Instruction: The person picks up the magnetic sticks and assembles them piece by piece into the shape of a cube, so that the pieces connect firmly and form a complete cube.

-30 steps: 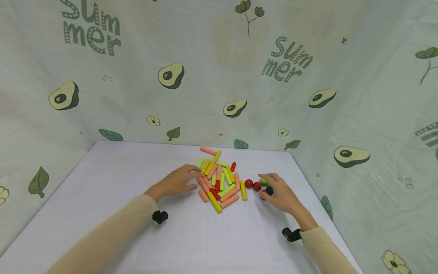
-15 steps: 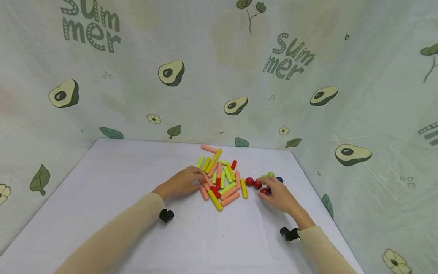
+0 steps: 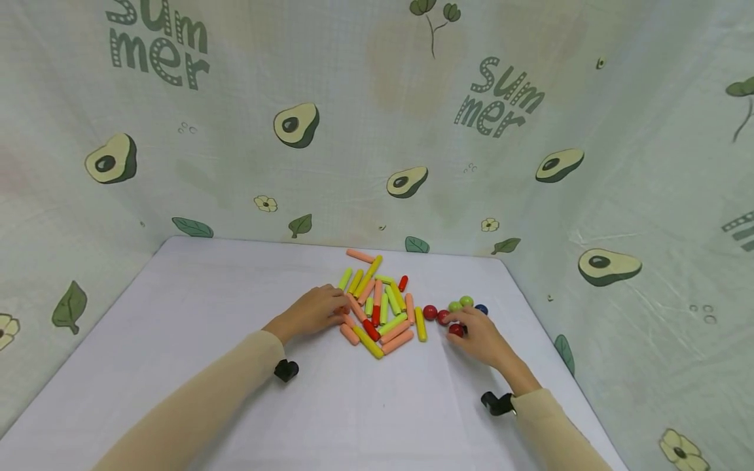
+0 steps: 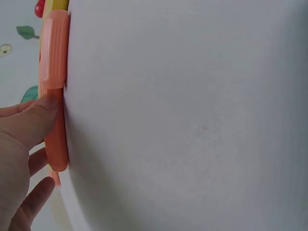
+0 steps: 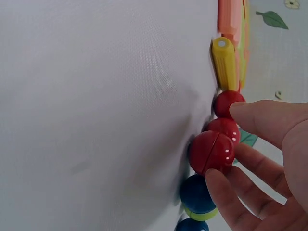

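My left hand (image 3: 312,314) is at the left edge of a pile of ribbed toy sticks. In the left wrist view its thumb presses on a ribbed orange stick (image 4: 57,134), with fingers behind it; a paler salmon stick (image 4: 56,48) lies end to end with it. My right hand (image 3: 484,335) arches beside a cluster of glossy balls. In the right wrist view, a finger touches a seamed red ball (image 5: 208,152), and the thumb tip overlaps another red ball (image 5: 226,104). A dark blue ball (image 5: 196,193) sits beside them.
More sticks, including a yellow stick (image 3: 421,324) and a short red stick (image 3: 403,283), spread across the white table (image 3: 365,418). Green balls (image 3: 466,301) and a blue ball (image 3: 482,309) lie beyond my right fingers. A patterned cloth (image 3: 353,85) hangs behind.
My left hand has moved right to the pile, and orange sticks at its edge have shifted slightly left. My right hand has drawn slightly left; the green and blue balls beyond it show more.
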The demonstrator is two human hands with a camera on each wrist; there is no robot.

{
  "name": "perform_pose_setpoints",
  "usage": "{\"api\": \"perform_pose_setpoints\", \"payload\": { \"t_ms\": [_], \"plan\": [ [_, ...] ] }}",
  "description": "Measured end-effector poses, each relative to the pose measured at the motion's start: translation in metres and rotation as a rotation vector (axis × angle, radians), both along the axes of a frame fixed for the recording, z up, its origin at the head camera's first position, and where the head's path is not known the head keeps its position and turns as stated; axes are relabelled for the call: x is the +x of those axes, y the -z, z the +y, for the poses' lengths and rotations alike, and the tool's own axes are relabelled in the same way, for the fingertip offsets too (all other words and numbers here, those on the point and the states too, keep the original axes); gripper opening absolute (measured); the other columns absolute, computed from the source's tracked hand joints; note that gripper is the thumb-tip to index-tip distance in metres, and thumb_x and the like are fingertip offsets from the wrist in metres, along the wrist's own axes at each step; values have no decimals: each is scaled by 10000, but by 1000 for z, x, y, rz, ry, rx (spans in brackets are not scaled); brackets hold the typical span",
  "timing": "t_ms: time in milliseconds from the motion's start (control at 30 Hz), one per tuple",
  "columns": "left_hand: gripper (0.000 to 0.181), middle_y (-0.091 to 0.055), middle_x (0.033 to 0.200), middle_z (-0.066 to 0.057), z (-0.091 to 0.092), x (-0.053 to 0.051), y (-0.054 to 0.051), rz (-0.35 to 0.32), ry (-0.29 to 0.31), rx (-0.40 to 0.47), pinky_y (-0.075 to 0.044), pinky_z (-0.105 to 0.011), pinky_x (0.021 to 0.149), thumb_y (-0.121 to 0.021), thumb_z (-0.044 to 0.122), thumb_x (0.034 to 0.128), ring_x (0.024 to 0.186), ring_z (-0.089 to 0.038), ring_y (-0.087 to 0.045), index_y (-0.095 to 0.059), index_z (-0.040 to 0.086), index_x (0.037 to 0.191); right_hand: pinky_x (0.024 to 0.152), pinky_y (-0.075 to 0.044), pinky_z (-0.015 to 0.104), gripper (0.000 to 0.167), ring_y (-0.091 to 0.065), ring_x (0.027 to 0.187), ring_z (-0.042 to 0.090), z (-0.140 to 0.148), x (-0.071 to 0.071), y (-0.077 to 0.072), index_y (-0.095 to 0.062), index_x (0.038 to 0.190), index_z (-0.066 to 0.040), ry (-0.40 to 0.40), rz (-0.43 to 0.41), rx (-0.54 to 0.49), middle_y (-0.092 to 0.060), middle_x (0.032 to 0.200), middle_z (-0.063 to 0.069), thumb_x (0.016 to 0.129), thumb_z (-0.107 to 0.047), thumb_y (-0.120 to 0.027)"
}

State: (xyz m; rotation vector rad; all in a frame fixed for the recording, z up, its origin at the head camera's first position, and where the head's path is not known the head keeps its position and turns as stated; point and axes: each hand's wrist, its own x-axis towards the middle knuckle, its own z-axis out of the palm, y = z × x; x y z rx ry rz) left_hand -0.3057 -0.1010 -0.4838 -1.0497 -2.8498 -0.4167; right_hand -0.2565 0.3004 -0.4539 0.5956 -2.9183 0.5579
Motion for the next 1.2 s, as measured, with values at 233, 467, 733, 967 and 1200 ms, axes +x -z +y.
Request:
{"api": "perform_pose_setpoints", "payload": {
  "t_ms": [233, 467, 733, 967, 1200],
  "plan": [
    [121, -673, 986, 108, -5, -2, -3, -26, 47, -15, -519, -334, 905, -778, 306, 985, 986, -143, -551, -724, 232, 1064, 876, -555, 446, 251, -560, 964, 229, 2, -1, 1, -801, 1122, -98, -7, 13, 7, -694, 1125, 87, 880, -92, -864],
    [149, -700, 1122, 54, -14, -1, -3, -22, 131, 22, -531, -350, 945, -753, 218, 1002, 1061, -178, -573, -779, 224, 1149, 881, -550, 454, 252, -561, 967, 231, 6, -2, 3, -800, 1112, -100, -4, 18, 13, -687, 1112, 106, 872, -96, -878],
    [287, -713, 1263, 86, -6, 2, -2, -75, 245, 103, -488, -417, 1114, -715, 108, 1022, 1248, -190, -594, -767, 227, 1277, 857, -544, 431, 262, -550, 953, 222, 5, -2, 3, -797, 1123, -87, -12, 17, 21, -683, 1103, 109, 874, -92, -876],
    [278, -727, 1253, 112, 0, 7, -9, -118, 230, 69, -491, -393, 1114, -687, 136, 1040, 1226, -146, -622, -792, 255, 1268, 867, -552, 444, 266, -552, 963, 237, 6, 0, 2, -797, 1126, -82, 1, 22, 31, -675, 1106, 115, 873, -86, -877],
    [280, -715, 1076, 133, -5, 6, -5, -124, 160, 62, -525, -330, 978, -691, 172, 1041, 1031, -112, -594, -797, 288, 1272, 887, -579, 465, 283, -566, 964, 236, 6, -1, 2, -787, 1133, -74, 18, 24, 51, -665, 1092, 89, 865, -74, -879]
  ]
}}
